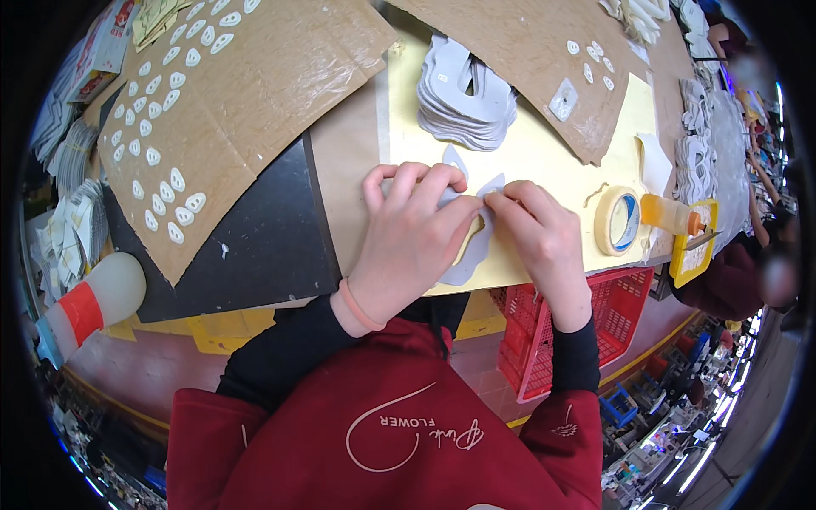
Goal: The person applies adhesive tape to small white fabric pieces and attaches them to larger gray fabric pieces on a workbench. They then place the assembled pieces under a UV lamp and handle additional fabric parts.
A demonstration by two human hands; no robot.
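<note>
A flat grey cut-out piece (pixel 467 270), looped with pointed ends like a shoe-upper part, lies on the pale yellow sheet (pixel 548 161) in front of me. My left hand (pixel 408 229) bears down on its left side with curled fingers, the thumb reaching across to the right. My right hand (pixel 540 234) pinches the right edge of the same piece, fingertips touching or nearly touching the left thumb. Whether something small sits between those fingertips is hidden. Just beyond my hands rests a stack of similar grey pieces (pixel 459 115).
Brown sheets (pixel 280 76) bearing small white oval pieces (pixel 177 178) cover the far table. To the right are a tape roll (pixel 603 223), an orange-capped bottle (pixel 665 214) and a yellow tray (pixel 681 270). A red crate (pixel 529 361) stands below; a red-banded bottle (pixel 119 285) is at left.
</note>
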